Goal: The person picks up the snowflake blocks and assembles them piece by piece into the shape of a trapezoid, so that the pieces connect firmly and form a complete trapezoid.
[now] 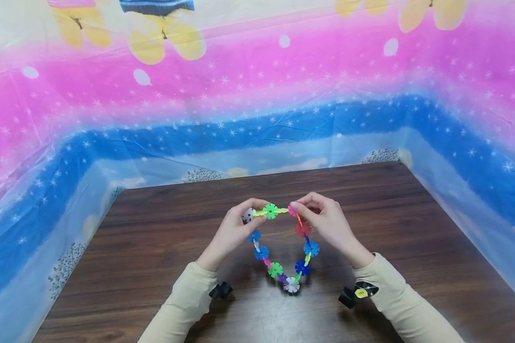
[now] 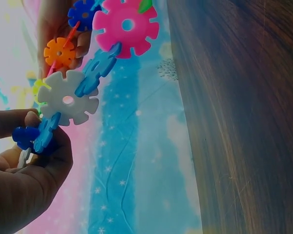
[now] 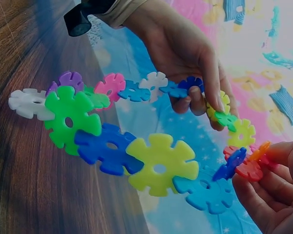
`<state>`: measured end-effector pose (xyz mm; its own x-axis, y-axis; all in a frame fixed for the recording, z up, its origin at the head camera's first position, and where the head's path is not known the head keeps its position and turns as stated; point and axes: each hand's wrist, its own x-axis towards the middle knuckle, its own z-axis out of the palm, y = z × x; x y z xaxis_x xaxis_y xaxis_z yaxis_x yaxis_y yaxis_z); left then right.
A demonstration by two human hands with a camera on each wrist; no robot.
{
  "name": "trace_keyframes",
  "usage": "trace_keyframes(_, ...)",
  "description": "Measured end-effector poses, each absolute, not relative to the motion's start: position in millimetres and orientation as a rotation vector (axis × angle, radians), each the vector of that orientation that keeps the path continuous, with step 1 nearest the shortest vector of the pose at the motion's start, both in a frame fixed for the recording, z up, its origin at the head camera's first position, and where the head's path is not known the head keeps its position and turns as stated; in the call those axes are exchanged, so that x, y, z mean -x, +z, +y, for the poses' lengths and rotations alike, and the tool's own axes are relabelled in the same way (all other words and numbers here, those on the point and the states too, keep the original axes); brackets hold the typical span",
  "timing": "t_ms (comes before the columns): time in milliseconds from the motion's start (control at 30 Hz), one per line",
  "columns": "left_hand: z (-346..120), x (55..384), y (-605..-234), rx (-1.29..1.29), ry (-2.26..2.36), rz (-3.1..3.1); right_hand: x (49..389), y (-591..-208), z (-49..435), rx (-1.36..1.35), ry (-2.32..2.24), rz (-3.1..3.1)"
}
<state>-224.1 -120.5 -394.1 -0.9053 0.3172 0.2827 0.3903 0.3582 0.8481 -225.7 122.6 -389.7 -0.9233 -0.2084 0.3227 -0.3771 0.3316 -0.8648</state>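
A closed ring of colourful notched plastic discs (image 1: 291, 285), slotted edge to edge, hangs upright between both hands above the table. My left hand (image 1: 229, 228) holds its upper left, near a white disc (image 1: 248, 215). With thumb and fingers, my right hand (image 1: 328, 224) pinches a pink disc (image 1: 292, 208) at the upper right. A green disc (image 1: 271, 210) and yellow ones span the stretch between the hands. In the right wrist view, a light yellow disc (image 3: 161, 163) and a green disc (image 3: 71, 119) show large. Some discs are partly hidden by the fingers.
The dark wooden table (image 1: 154, 247) extends around and below the hands. A pink and blue patterned cloth (image 1: 240, 105) hangs along its back and sides. Black wrist devices (image 1: 348, 297) sit at both cuffs.
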Motion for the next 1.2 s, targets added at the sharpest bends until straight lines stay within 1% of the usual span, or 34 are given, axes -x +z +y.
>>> trace_keyframes(167, -120, 223, -394, 0.666, -1.625, -2.516, 210, -369, 116, -0.512, 1.641, -2.407)
trace_keyframes(633, -122, 222, -391, 0.72, -1.557, -2.512, 211, -371, 116, -0.549, 1.65, -2.356)
trace_keyframes(1200, -118, 221, -391, 0.696, -1.552, -2.572, 207, -370, 113, -0.537, 1.641, -2.363)
